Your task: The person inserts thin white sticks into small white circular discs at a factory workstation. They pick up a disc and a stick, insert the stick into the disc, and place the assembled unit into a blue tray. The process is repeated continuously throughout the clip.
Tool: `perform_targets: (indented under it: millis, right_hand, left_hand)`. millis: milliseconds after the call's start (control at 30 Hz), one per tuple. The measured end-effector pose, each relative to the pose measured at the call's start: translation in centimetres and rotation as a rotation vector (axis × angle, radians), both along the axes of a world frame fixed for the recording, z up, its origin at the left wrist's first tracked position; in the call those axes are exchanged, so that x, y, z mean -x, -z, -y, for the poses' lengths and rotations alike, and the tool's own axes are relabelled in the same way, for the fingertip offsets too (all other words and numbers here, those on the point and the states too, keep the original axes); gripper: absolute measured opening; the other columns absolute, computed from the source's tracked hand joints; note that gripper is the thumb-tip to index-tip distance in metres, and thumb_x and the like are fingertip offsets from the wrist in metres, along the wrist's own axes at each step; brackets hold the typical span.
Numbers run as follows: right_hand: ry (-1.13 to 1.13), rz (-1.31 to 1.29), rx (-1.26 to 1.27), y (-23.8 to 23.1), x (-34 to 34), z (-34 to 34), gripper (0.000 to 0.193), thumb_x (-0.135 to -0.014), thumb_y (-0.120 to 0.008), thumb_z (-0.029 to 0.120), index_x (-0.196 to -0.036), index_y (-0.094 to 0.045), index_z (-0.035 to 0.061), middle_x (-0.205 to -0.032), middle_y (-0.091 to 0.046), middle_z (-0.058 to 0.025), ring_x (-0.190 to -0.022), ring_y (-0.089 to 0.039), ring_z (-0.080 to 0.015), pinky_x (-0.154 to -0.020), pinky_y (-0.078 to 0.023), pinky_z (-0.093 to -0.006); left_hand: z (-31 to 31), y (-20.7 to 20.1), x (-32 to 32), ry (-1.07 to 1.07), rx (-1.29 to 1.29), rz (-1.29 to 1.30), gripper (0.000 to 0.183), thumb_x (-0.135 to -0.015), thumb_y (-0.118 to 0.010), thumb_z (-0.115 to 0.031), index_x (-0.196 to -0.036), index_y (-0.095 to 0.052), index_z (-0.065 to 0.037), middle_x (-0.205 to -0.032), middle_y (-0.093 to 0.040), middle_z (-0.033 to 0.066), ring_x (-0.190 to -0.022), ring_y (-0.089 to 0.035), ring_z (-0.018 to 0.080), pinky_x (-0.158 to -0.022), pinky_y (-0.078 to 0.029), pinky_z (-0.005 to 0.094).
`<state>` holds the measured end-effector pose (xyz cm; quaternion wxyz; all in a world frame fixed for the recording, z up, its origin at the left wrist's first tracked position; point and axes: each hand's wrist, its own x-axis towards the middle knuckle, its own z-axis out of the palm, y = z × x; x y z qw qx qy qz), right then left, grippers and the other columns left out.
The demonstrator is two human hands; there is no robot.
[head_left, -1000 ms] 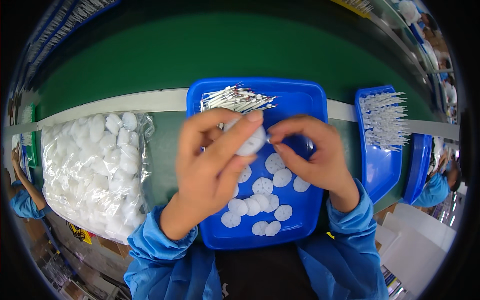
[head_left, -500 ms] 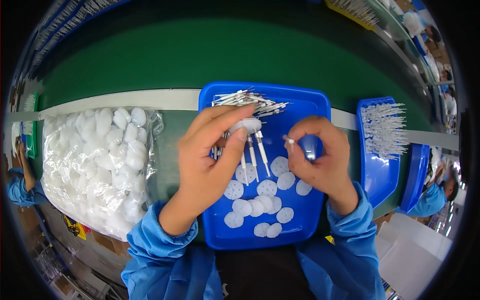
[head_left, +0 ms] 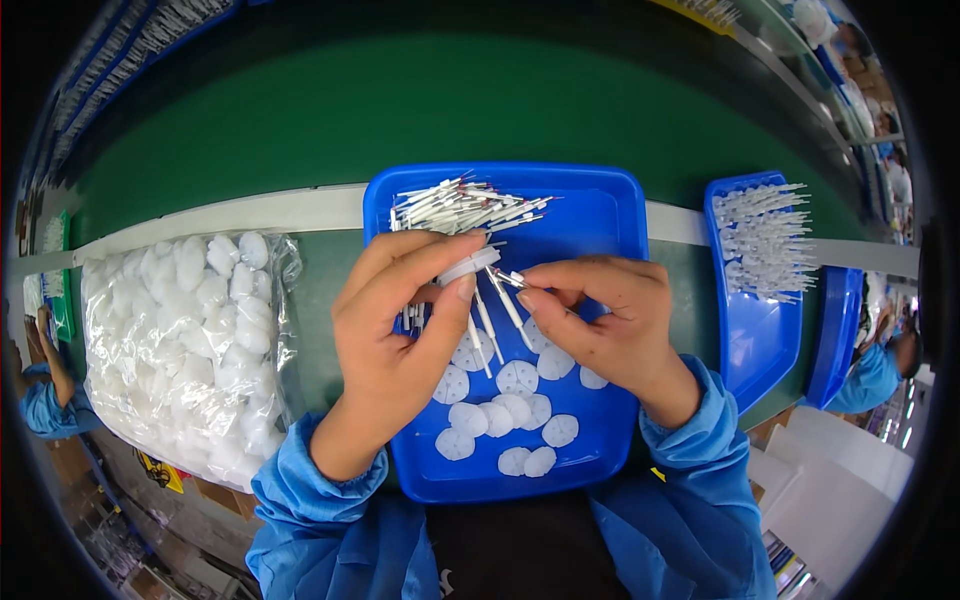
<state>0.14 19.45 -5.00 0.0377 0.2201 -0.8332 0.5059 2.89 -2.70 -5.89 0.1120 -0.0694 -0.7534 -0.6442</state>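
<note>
My left hand [head_left: 385, 340] pinches a round white plastic disc [head_left: 470, 265] by its edge, above the blue tray [head_left: 600, 200]. Several slim white rods [head_left: 485, 325] hang down from the disc. Beside its right edge, my right hand [head_left: 610, 325] has thumb and forefinger closed on a thin rod [head_left: 510, 278] with a white and dark end; most of that rod is hidden by the fingers. Below my hands, loose white discs [head_left: 517, 378] with small holes lie scattered in the tray. A heap of white rods [head_left: 460, 208] fills its far left part.
A clear plastic bag of white discs [head_left: 190, 350] lies on the left. At the right stands another blue tray [head_left: 755, 345] with upright white rod assemblies [head_left: 765, 240]. A green work surface [head_left: 400, 110] stretches behind. Other people's blue sleeves show at both sides.
My right hand has come left, bringing its small rod up against the disc. The disc in my left hand is tilted more now. The whole view has shifted slightly.
</note>
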Motion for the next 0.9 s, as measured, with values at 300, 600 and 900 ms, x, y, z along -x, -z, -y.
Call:
perform_targets:
  millis: [300, 600, 900]
  right_hand:
    - [0.037, -0.071, -0.078, -0.5, 0.2, 0.7, 0.016, -0.086, -0.091, 0.011, -0.098, -0.082, 0.0067, -0.071, -0.074, -0.0060, -0.055, -0.068, -0.0159, -0.054, -0.052, -0.0289]
    - [0.082, -0.385, -0.316, -0.1, 0.2, 0.7, 0.016, -0.083, -0.091, 0.014, -0.094, -0.080, 0.0091, -0.075, -0.076, -0.0035, -0.061, -0.072, -0.0203, -0.054, -0.054, -0.0322]
    - [0.030, -0.412, -0.226, 0.7, 0.5, 0.8, 0.017, -0.083, -0.090, 0.014, -0.094, -0.080, 0.0070, -0.077, -0.077, -0.0033, -0.060, -0.072, -0.0209, -0.054, -0.054, -0.0324]
  left_hand:
    - [0.2, -0.5, 0.4, 0.026, 0.248, -0.182, 0.040, -0.086, -0.082, 0.005, -0.126, -0.080, -0.002, -0.120, -0.074, 0.0140, -0.100, -0.074, 0.0238, -0.084, -0.059, 0.0322]
    - [-0.7, -0.1, -0.5, 0.006, 0.478, -0.192, 0.038, -0.091, -0.080, 0.001, -0.129, -0.079, -0.002, -0.100, -0.082, 0.0154, -0.073, -0.077, 0.0264, -0.068, -0.060, 0.0316]
    - [-1.3, -1.0, -1.9, 0.023, 0.263, 0.169, 0.036, -0.096, -0.080, -0.001, -0.131, -0.077, 0.000, -0.095, -0.080, 0.0155, -0.066, -0.075, 0.0163, -0.059, -0.057, 0.0294]
